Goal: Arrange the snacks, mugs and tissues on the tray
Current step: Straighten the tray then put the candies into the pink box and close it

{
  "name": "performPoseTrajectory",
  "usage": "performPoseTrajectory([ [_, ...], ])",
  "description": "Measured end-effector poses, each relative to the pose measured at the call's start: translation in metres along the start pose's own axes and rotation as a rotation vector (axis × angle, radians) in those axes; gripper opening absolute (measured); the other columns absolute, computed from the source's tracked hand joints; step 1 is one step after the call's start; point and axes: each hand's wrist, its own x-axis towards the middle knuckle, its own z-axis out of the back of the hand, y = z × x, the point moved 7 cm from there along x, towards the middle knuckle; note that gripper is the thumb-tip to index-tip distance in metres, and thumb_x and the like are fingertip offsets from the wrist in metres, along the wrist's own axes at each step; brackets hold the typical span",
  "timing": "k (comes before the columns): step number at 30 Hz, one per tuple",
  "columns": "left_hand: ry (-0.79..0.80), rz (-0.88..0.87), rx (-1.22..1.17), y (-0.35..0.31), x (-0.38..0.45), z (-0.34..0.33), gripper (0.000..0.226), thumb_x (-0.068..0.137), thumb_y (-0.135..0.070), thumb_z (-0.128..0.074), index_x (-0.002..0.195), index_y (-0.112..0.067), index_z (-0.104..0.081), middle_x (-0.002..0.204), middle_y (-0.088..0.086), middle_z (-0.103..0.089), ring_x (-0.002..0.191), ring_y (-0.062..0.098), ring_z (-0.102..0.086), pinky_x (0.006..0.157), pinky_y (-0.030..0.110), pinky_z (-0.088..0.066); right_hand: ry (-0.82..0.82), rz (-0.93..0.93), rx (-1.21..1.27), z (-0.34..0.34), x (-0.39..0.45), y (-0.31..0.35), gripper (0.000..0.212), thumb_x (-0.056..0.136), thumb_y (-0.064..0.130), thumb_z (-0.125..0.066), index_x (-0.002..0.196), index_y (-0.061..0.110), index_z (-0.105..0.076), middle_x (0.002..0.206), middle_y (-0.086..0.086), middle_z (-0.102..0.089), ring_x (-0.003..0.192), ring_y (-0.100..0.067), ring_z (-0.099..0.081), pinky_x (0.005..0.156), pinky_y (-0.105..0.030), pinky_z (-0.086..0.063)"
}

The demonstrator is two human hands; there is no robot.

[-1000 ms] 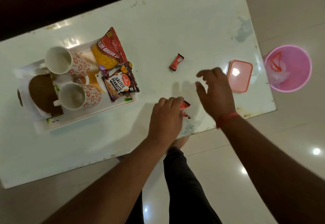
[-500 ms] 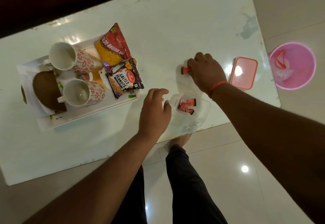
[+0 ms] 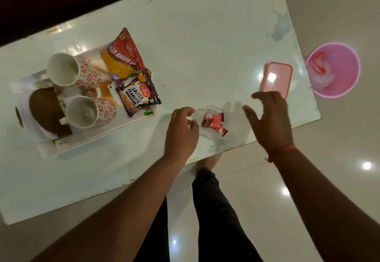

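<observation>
A white tray (image 3: 98, 139) on the left of the table carries two flower-patterned mugs (image 3: 72, 70) (image 3: 88, 111), a red bhujia packet (image 3: 123, 56), a salted peanuts packet (image 3: 137, 95) and a brown-and-white tissue bundle (image 3: 45, 113). A clear small container (image 3: 232, 136) near the table's front edge holds red candy wrappers (image 3: 213, 123). My left hand (image 3: 181, 134) rests beside the container's left side, fingers curled and apart, holding nothing. My right hand (image 3: 269, 122) hovers to the container's right, fingers spread and empty.
A pink lid (image 3: 276, 77) lies on the table just beyond my right hand. A pink bin (image 3: 333, 69) stands on the floor past the table's right edge. My legs (image 3: 216, 210) are below the front edge.
My right hand carried the red candy from mid-table to the clear container, dropped it in and drew back to the right with fingers spread. My left hand stayed beside the container.
</observation>
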Motion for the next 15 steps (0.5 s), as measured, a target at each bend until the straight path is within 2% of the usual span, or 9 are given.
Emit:
performPoseTrajectory([
  [3,0.005,-0.007,-0.008,-0.002,0.002,0.0,0.026,0.094,-0.012,-0.055,0.114,-0.027,-0.056,0.114,-0.012,-0.053,0.092,0.004,-0.059,0.074,0.013,-0.045,-0.115,-0.228,-0.056,0.013,0.025,-0.047,0.058,0.088,0.041,-0.067,0.133,0.01,-0.049,0.134,-0.021,-0.047,0.118,-0.042,-0.047,0.099,-0.043,-0.039],
  [5,0.0,-0.007,-0.008,-0.003,0.003,0.001,0.025,0.094,-0.011,-0.054,0.114,-0.026,-0.056,0.114,-0.011,-0.053,0.091,0.0,-0.058,0.069,0.007,-0.043,-0.081,-0.354,-0.131,0.011,0.044,-0.067,0.074,0.085,0.052,-0.064,0.141,0.011,-0.038,0.146,-0.023,-0.035,0.127,-0.046,-0.041,0.101,-0.054,-0.042],
  [7,-0.006,-0.012,-0.013,-0.006,0.004,0.001,0.025,0.094,-0.01,-0.054,0.114,-0.026,-0.057,0.114,-0.011,-0.053,0.09,-0.003,-0.057,0.067,0.003,-0.042,-0.01,-0.404,-0.21,0.004,0.06,-0.074,0.082,0.084,0.058,-0.062,0.143,0.01,-0.033,0.149,-0.024,-0.031,0.13,-0.046,-0.038,0.1,-0.057,-0.042],
  [9,-0.015,-0.012,-0.03,-0.008,0.005,-0.001,0.025,0.094,-0.01,-0.053,0.112,-0.027,-0.056,0.114,-0.011,-0.054,0.09,-0.003,-0.057,0.067,0.001,-0.042,0.059,-0.381,-0.31,-0.005,0.07,-0.07,0.082,0.083,0.059,-0.062,0.14,0.007,-0.035,0.143,-0.025,-0.036,0.125,-0.046,-0.042,0.098,-0.056,-0.044],
  [12,-0.023,0.001,-0.045,-0.012,0.006,-0.004,0.024,0.095,-0.01,-0.053,0.112,-0.026,-0.056,0.115,-0.01,-0.054,0.09,-0.003,-0.057,0.066,-0.001,-0.041,0.064,-0.313,-0.394,-0.014,0.073,-0.053,0.07,0.084,0.048,-0.067,0.131,0.003,-0.041,0.129,-0.027,-0.044,0.114,-0.045,-0.046,0.092,-0.054,-0.048],
  [15,-0.018,0.008,-0.077,-0.016,0.008,-0.006,0.024,0.095,-0.008,-0.053,0.113,-0.024,-0.057,0.116,-0.007,-0.055,0.092,-0.001,-0.057,0.064,-0.002,-0.04,0.085,-0.293,-0.293,-0.023,0.07,-0.036,0.062,0.08,0.034,-0.068,0.13,0.005,-0.043,0.126,-0.024,-0.045,0.114,-0.042,-0.045,0.091,-0.049,-0.046],
])
